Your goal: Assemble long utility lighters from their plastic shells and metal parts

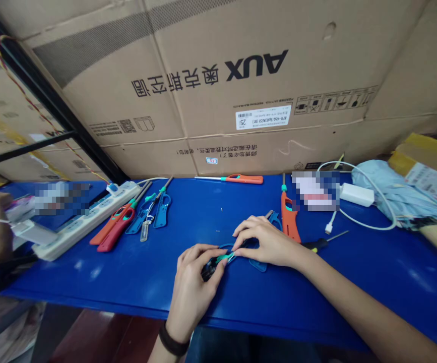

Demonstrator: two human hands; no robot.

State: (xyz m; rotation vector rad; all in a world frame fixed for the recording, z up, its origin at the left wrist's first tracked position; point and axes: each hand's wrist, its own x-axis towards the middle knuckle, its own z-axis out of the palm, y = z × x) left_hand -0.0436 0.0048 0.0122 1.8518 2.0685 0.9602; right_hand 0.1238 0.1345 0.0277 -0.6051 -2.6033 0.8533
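Note:
My left hand (195, 275) and my right hand (265, 242) meet over a blue long-nosed lighter (258, 264) lying on the blue table (135, 272). The left fingers pinch its dark front end near a teal piece (225, 257). My right hand lies on top of the blue handle, fingers curled down on it. Most of the lighter is hidden under both hands. An orange lighter (289, 217) lies just right of my right hand, and a black-handled screwdriver (322, 243) lies beside my right wrist.
Red, orange and blue lighters (127, 219) lie left of centre beside a white power strip (85, 222). Another orange lighter (241, 178) lies by the big cardboard boxes (218, 85). A white charger with cable (356, 194) and a grey folded cloth (395, 194) sit at right.

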